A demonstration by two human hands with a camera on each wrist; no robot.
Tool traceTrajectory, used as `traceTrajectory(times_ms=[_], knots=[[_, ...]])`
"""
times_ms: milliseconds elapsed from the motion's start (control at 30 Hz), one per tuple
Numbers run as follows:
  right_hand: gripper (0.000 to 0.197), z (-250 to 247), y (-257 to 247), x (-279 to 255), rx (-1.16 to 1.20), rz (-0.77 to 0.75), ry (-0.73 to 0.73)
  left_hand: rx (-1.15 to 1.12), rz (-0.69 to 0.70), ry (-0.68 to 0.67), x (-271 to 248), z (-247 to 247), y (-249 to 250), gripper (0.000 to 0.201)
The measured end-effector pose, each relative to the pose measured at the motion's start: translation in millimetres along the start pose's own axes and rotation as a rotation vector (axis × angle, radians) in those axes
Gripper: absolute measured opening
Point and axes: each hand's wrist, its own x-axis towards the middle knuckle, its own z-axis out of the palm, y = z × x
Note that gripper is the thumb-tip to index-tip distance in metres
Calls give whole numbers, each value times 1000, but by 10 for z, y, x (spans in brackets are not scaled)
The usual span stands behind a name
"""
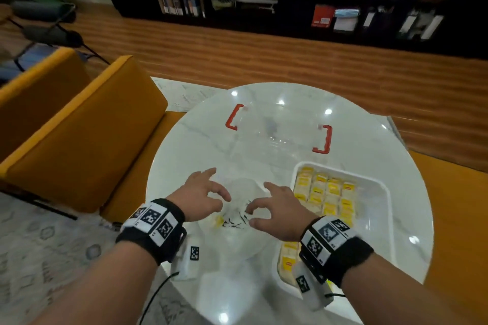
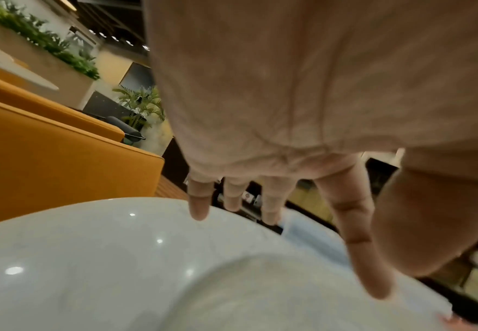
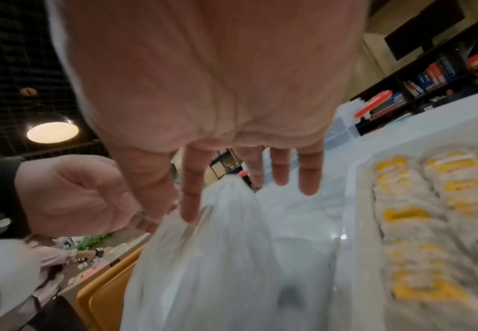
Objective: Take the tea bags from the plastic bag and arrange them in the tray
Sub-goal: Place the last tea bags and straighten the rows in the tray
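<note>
Both hands (image 1: 235, 203) hover spread over plastic bag (image 1: 237, 192); tray (image 1: 380, 187) beside.

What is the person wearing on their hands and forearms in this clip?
Both forearms are bare, with no sleeves or gloves. The left hand and the right hand each have a wide black wristband carrying white panels printed with black square markers. A white tagged camera unit hangs under each wrist. A thin black cable trails from the left one.

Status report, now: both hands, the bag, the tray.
Left hand and right hand open, fingers spread over the plastic bag, holding nothing. One yellow tea bag visible in it. Tray partly filled, beside the right hand. Nothing in the way.
</note>
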Motion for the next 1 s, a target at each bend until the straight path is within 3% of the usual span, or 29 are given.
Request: traceTrajectory(times_ms=[67, 133, 267, 333, 467, 567, 633, 700, 733, 767, 800, 900, 1000], knots=[[43, 121, -15, 102, -91, 99, -28, 139, -116, 20, 34, 193, -180, 34], [48, 185, -35, 160, -108, 115, 23, 200, -144, 99, 68, 351, -312, 46], [30, 95, -121, 115, 4, -1, 388, 117, -15, 372, 13, 341, -336, 53], [39, 45, -172, 72, 60, -49, 493, 82, 41, 449, -24, 265, -312, 59], [68, 81, -221, 32, 63, -45, 327, 134, 96, 332, -12, 195, -347, 70], [75, 160, -248, 25, 67, -30, 258, 190, 63, 239, -7, 220, -412, 63], [76, 189, -280, 20, 65, -26, 257, 213, 122, 409, -66, 203, -372, 44], [77, 210, -310, 20, 75, -33, 266, 152, 312, 680, -112, 185, -264, 27], [78, 213, -324, 23, 85, -43, 271, 127, 423, 750, -128, 174, -166, 20], [78, 215, -336, 25, 94, -52, 270, 127, 497, 707, -130, 171, -55, 15], [79, 210, -350, 22, 107, -58, 265, 166, 505, 569, -107, 192, 51, 13], [80, 191, -370, 18, 136, -73, 248, 504, 246, 126, 131, 350, 280, 21], [79, 187, -387, 7, 151, -96, 225, 691, 8, -73, 327, 501, 279, 31]])
